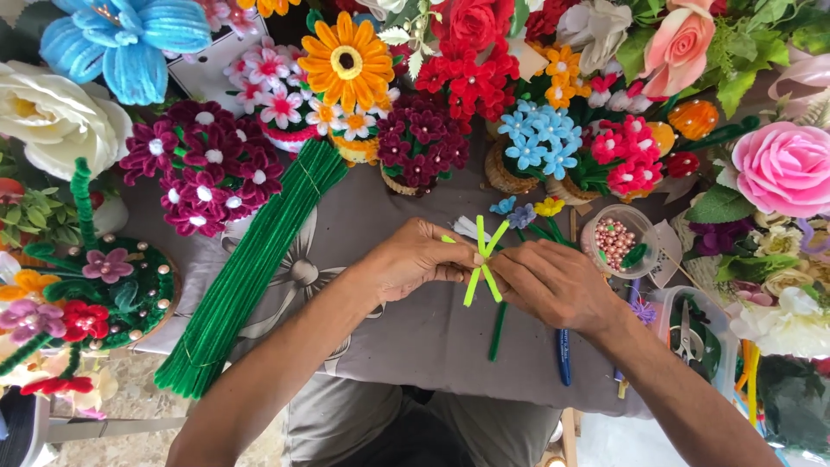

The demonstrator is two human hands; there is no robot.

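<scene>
Two bare hands meet over the middle of a grey cloth printed with pale flower outlines (pixel 415 337). The left hand (pixel 415 259) and the right hand (pixel 553 281) both pinch, fingertips closed, the crossing point of a small bunch of lime-green fuzzy pipe cleaner pieces (pixel 482 259), held just above the cloth; about four short, stiff ends fan out from the pinch, two up and two down. To the left lies one thick bundle of long dark green pipe cleaners (pixel 242 277), straight and bristly, slanting across the cloth's edge. Under the right hand lie one blue pen (pixel 564 355) and one loose dark green pipe cleaner stem (pixel 497 333). Just beyond the right hand stands one round clear plastic cup of small pink pearl beads (pixel 616 242). Behind the hands stands a row of small pots of fuzzy pipe cleaner blossoms: one maroon cluster with white centres (pixel 203 169), one large orange daisy (pixel 346 59), one deep purple cluster (pixel 422 138), one red cluster (pixel 467 82) and one pale blue cluster (pixel 540 138). At the right sits one smooth pink fabric rose (pixel 782 169).
</scene>
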